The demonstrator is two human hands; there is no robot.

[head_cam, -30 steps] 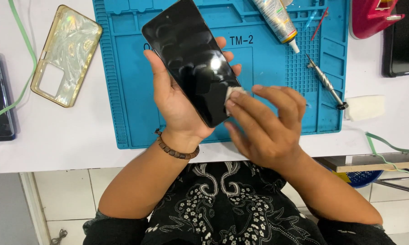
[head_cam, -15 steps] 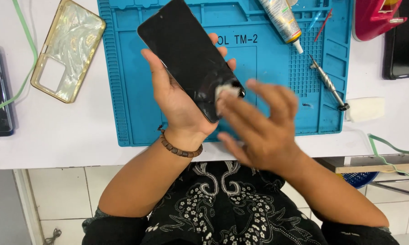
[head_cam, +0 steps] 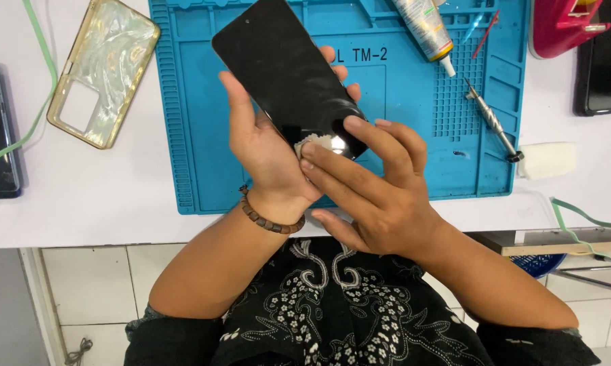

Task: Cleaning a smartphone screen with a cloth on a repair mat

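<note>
Phone (head_cam: 285, 74) gripped in left hand (head_cam: 268, 152); right hand (head_cam: 377, 196) pinches a white cloth (head_cam: 316, 144) against its screen.

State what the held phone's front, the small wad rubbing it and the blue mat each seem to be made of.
Phone: glossy black glass, apparently; it mirrors light. Wad: soft whitish cloth or tissue, crumpled under the right hand. Blue mat: matte silicone or rubber, judging by its moulded ridges.

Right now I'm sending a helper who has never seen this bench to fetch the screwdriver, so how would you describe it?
Find the blue work mat in the middle of the white table. At its right edge, past the grid of small holes, lies the slim silver screwdriver, slanting toward a white block. Unlike the fat glue tube above it, it is thin, bare metal.
</note>
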